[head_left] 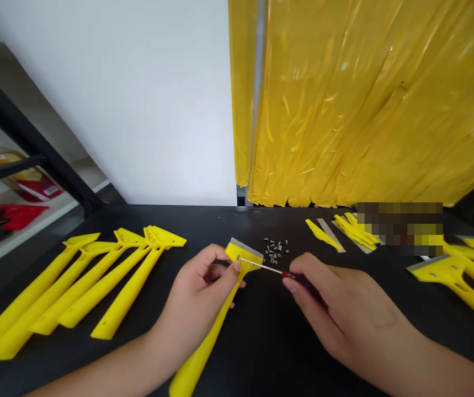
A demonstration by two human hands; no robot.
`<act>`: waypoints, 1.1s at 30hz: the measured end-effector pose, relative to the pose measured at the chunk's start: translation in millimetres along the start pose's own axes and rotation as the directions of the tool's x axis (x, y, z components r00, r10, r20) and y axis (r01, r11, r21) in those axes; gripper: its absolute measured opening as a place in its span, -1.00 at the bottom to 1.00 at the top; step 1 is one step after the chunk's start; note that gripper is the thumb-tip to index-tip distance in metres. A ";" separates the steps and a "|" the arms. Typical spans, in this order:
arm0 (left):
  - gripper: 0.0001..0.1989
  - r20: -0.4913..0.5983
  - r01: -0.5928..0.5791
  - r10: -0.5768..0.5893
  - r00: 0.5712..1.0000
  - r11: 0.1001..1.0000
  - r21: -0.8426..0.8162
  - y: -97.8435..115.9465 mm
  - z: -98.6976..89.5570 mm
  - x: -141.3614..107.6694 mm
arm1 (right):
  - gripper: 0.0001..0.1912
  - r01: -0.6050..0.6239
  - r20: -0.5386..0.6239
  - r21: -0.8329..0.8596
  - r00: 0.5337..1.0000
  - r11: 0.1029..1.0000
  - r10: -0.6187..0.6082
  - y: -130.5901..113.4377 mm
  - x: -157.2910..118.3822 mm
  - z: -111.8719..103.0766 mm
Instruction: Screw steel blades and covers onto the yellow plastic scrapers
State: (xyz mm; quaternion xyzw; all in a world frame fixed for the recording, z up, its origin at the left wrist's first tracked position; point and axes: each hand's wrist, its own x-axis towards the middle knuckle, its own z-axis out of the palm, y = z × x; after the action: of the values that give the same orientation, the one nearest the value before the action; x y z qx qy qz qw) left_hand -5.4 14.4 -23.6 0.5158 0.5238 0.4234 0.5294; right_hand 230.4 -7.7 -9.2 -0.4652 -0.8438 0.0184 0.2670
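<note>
At the centre of the black surface (137,286), the left hand (201,292) pinches a yellow scraper (216,325) just below its blade, and the right hand (336,309) grips a screwdriver (292,275) whose tip meets the scraper's head from about three o'clock. The slim shaft comes in at a low slant, so the tip could slide off the fastener and jab the left thumb close beside it. The loose screws and nuts (276,251), just off the head toward two o'clock, could scatter if a knuckle brushes them.
</note>
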 end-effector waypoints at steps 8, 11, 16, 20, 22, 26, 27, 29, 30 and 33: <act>-0.74 0.011 0.003 -0.004 1.000 1.000 0.016 -1.5 -0.4 -0.6 | -0.89 0.002 -0.044 -0.001 0.999 1.000 -0.003 2.3 -0.8 1.8; -0.73 0.012 0.000 -0.001 1.000 1.000 0.021 -1.4 -0.6 0.7 | -0.92 0.021 0.001 -0.020 1.000 1.000 -0.021 3.7 -1.0 2.5; -0.72 0.010 0.021 -0.021 1.000 0.999 0.042 -1.9 -1.1 1.9 | -0.85 0.071 -0.005 -0.121 0.997 0.990 -0.072 6.7 1.4 3.8; -0.70 0.025 0.011 -0.012 1.000 0.999 0.051 -1.4 -0.1 1.1 | -0.86 0.144 -0.035 -0.241 0.987 0.960 -0.157 5.9 1.6 7.1; -0.70 0.037 -0.013 0.011 0.999 0.998 0.059 -1.5 -0.4 0.0 | -0.84 0.163 -0.021 -0.240 0.985 0.957 -0.173 3.5 -0.3 8.3; -0.79 0.047 -0.143 0.138 0.989 0.981 0.133 -2.4 -3.9 -3.0 | -0.70 -0.190 0.175 0.231 0.973 0.954 0.152 -2.2 -2.2 6.5; -0.81 0.053 -0.171 0.165 0.985 0.972 0.161 -2.1 -4.9 -3.8 | -0.66 -0.365 0.292 0.409 0.921 0.836 0.259 -3.1 -1.3 5.2; -0.84 0.078 -0.208 0.197 0.977 0.957 0.201 -0.5 -6.2 -5.2 | -0.61 -0.624 0.528 0.647 0.781 0.437 0.333 -3.7 2.1 2.8; -0.85 0.090 -0.224 0.209 0.974 0.951 0.213 0.9 -6.5 -5.6 | -0.60 -0.676 0.604 0.694 0.734 0.247 0.311 -3.5 4.0 2.0; -0.89 0.099 -0.282 0.265 0.959 0.927 0.248 6.0 -6.6 -4.2 | -0.60 -0.688 0.659 0.724 0.714 0.057 0.236 -3.3 7.0 3.2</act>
State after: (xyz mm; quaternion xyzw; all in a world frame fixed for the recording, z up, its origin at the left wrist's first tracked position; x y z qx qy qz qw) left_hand -11.8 11.5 -16.6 0.6619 0.4806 0.4040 0.4095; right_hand 223.3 -3.3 -8.0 -0.4397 -0.4785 0.6966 0.3040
